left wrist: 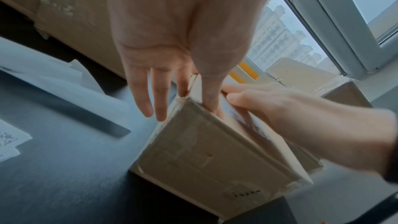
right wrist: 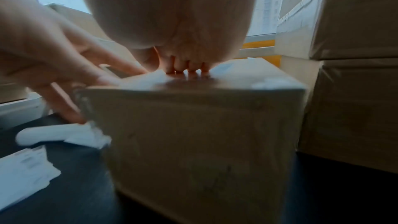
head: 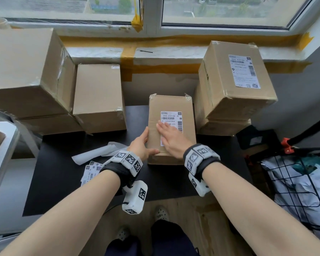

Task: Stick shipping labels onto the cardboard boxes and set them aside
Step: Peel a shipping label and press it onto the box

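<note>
A small cardboard box (head: pixel 187 115) lies flat on the black table (head: pixel 63 191) in front of me. A white shipping label (head: pixel 171 117) sits on its top face. My right hand (head: pixel 171 137) lies flat on the label's near half, fingers straight and pressing down. My left hand (head: pixel 143 143) holds the box's near left corner, thumb on top and fingers down the left side. The left wrist view shows that thumb on the box (left wrist: pixel 204 156) beside the right hand (left wrist: pixel 269 106). The right wrist view is blurred, with fingertips (right wrist: pixel 187 71) on the box top (right wrist: pixel 247 77).
Plain cardboard boxes (head: pixel 98 97) are stacked at the back left. A labelled box (head: pixel 236 78) tops the stack at the right, close beside the small box. Loose labels (head: pixel 91 170) and peeled backing paper (head: pixel 98 152) lie left of my left wrist. A wire basket (head: pixel 299 182) stands at the right.
</note>
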`<move>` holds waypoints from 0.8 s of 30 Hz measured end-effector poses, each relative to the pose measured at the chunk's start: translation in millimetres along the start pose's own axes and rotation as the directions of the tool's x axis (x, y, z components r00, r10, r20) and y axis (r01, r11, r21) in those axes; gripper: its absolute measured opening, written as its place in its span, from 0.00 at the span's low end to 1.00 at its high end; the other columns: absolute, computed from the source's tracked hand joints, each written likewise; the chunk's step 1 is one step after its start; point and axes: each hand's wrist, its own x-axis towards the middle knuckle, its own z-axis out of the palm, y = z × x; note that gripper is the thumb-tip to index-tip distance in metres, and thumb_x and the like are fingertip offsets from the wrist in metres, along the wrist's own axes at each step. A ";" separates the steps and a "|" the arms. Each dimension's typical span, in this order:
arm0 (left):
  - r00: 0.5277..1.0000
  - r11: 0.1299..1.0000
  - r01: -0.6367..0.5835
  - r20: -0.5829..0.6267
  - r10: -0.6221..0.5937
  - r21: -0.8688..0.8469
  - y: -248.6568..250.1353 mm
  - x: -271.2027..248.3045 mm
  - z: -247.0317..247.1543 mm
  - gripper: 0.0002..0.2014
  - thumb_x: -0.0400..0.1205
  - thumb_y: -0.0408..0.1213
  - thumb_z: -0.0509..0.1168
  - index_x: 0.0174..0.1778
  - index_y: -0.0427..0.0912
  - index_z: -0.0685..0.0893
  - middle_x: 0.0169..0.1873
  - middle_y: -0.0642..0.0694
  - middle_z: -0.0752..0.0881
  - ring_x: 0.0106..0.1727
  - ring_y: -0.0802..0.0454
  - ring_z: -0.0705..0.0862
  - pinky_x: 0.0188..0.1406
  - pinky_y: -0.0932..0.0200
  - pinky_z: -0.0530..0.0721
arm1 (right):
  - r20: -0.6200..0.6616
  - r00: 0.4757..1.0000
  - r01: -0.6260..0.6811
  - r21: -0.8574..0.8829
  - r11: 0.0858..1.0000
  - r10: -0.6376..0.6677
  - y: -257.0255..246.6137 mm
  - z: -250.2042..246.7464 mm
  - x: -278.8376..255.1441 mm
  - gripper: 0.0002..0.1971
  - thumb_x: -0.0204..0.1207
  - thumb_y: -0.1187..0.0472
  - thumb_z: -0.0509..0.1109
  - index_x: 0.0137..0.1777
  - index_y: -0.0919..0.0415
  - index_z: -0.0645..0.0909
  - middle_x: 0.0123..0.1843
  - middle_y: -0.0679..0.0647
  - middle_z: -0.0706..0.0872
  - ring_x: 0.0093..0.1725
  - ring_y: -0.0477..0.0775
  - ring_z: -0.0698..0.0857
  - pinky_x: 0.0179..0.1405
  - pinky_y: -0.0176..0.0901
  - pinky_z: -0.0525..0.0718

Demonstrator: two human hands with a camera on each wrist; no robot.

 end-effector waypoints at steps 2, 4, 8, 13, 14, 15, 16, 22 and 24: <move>1.000 1.000 -0.011 0.001 0.011 0.005 0.2 0.5 -1.0 0.51 0.71 0.36 0.77 0.83 0.49 0.50 0.72 0.47 0.76 0.73 0.52 0.74 0.72 0.59 0.71 | -0.021 0.999 0.043 0.001 0.999 -0.043 -4.7 10.3 -16.8 0.27 0.86 0.61 0.48 0.83 0.60 0.48 0.86 0.53 0.48 0.85 0.52 0.46 0.80 0.39 0.39; 1.000 1.000 -0.018 0.004 0.018 0.006 0.1 0.4 -1.6 0.51 0.71 0.36 0.77 0.83 0.50 0.50 0.71 0.48 0.78 0.72 0.53 0.76 0.69 0.61 0.72 | -0.041 0.996 0.079 0.008 0.997 -0.079 -6.7 21.5 -32.1 0.27 0.86 0.60 0.50 0.83 0.60 0.49 0.85 0.52 0.50 0.85 0.51 0.47 0.81 0.41 0.40; 0.999 0.999 -0.036 -0.020 0.036 0.019 -1.0 -1.7 -0.7 0.49 0.71 0.36 0.76 0.82 0.52 0.52 0.71 0.48 0.78 0.72 0.52 0.77 0.67 0.61 0.71 | -0.080 0.992 0.093 -0.019 0.996 -0.094 -1.3 30.1 -53.3 0.26 0.86 0.59 0.50 0.83 0.58 0.50 0.85 0.50 0.50 0.84 0.48 0.48 0.80 0.38 0.39; 0.998 1.000 -0.023 -0.052 0.023 0.007 -3.3 -2.6 2.0 0.49 0.70 0.36 0.77 0.82 0.50 0.54 0.71 0.46 0.77 0.72 0.49 0.76 0.74 0.53 0.71 | -0.106 0.993 0.050 -0.059 0.997 -0.056 11.8 29.9 -69.1 0.26 0.87 0.57 0.49 0.83 0.58 0.51 0.85 0.50 0.51 0.84 0.47 0.49 0.80 0.36 0.40; 0.998 1.000 -0.020 -0.057 0.020 0.004 -3.3 -3.2 2.5 0.49 0.70 0.36 0.78 0.82 0.50 0.55 0.71 0.46 0.78 0.72 0.49 0.77 0.74 0.52 0.71 | -0.115 0.992 0.039 -0.065 0.997 -0.047 15.8 29.9 -73.0 0.26 0.87 0.56 0.49 0.83 0.58 0.51 0.85 0.51 0.52 0.84 0.48 0.50 0.81 0.37 0.41; 0.998 1.000 -0.019 -0.059 0.019 -0.001 -2.2 -4.7 2.7 0.48 0.69 0.36 0.78 0.81 0.50 0.57 0.71 0.45 0.78 0.71 0.49 0.77 0.74 0.52 0.72 | -0.127 0.991 0.026 -0.075 0.997 -0.036 20.2 29.0 -77.1 0.25 0.87 0.56 0.50 0.83 0.58 0.52 0.85 0.51 0.53 0.84 0.48 0.51 0.83 0.39 0.42; 0.998 1.000 -0.019 -0.061 0.019 -0.007 -1.5 -5.6 3.0 0.46 0.70 0.35 0.78 0.81 0.49 0.59 0.69 0.45 0.79 0.70 0.49 0.78 0.73 0.52 0.73 | -0.138 0.990 0.012 -0.086 0.996 -0.024 23.9 27.2 -81.0 0.25 0.87 0.56 0.49 0.83 0.58 0.52 0.85 0.51 0.53 0.84 0.48 0.52 0.84 0.40 0.43; 0.994 0.998 0.069 -0.083 -0.068 0.008 3.1 -7.6 -0.4 0.41 0.66 0.42 0.80 0.74 0.43 0.69 0.61 0.38 0.85 0.60 0.42 0.84 0.64 0.44 0.81 | -0.156 0.980 -0.104 0.134 0.986 0.124 27.0 14.4 -91.1 0.24 0.87 0.59 0.52 0.82 0.56 0.56 0.85 0.48 0.53 0.84 0.47 0.51 0.78 0.33 0.43; 0.991 0.996 0.088 -0.101 -0.088 -0.007 3.3 -7.6 -1.8 0.39 0.64 0.43 0.81 0.70 0.42 0.73 0.56 0.39 0.87 0.55 0.41 0.86 0.60 0.43 0.84 | -0.191 0.958 -0.143 0.335 0.932 0.216 24.9 14.3 -89.8 0.26 0.84 0.62 0.58 0.82 0.56 0.58 0.85 0.47 0.52 0.83 0.47 0.54 0.81 0.38 0.51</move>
